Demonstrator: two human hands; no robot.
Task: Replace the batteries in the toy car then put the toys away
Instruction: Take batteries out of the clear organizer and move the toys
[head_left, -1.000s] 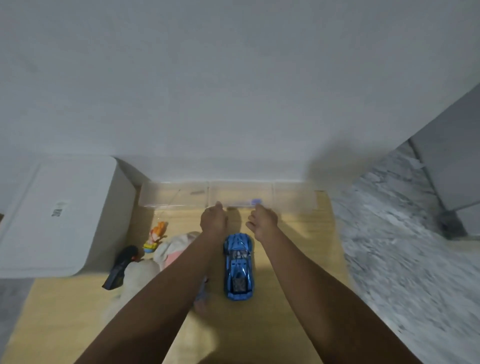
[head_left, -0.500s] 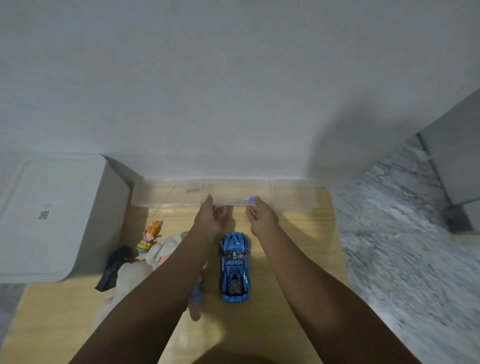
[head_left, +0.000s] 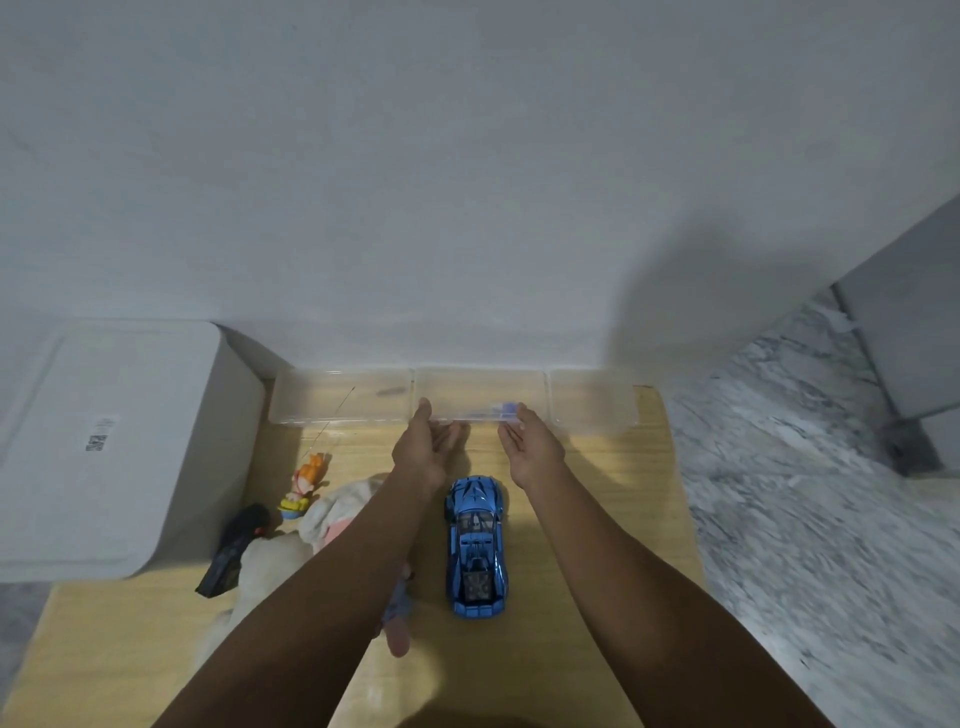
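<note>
Blue toy car (head_left: 477, 545) lies nearest on the wooden tabletop (head_left: 597, 519) (rigid, probably light; grip its sides). Beyond, left hand (head_left: 423, 449) and right hand (head_left: 530, 447), both relaxed, reach the clear tray (head_left: 480, 382).

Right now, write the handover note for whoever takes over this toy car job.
Left hand and right hand: both open, empty, fingers straight, reaching at the clear plastic three-compartment tray by the wall.
Blue toy car stands upright on the light wooden table, between the forearms.
A small blue-tipped item lies in the tray's middle compartment.
Cannot tell whether the batteries are swapped.
Left: put away the car, the white plush toy, orange-haired figurine and black remote.
</note>
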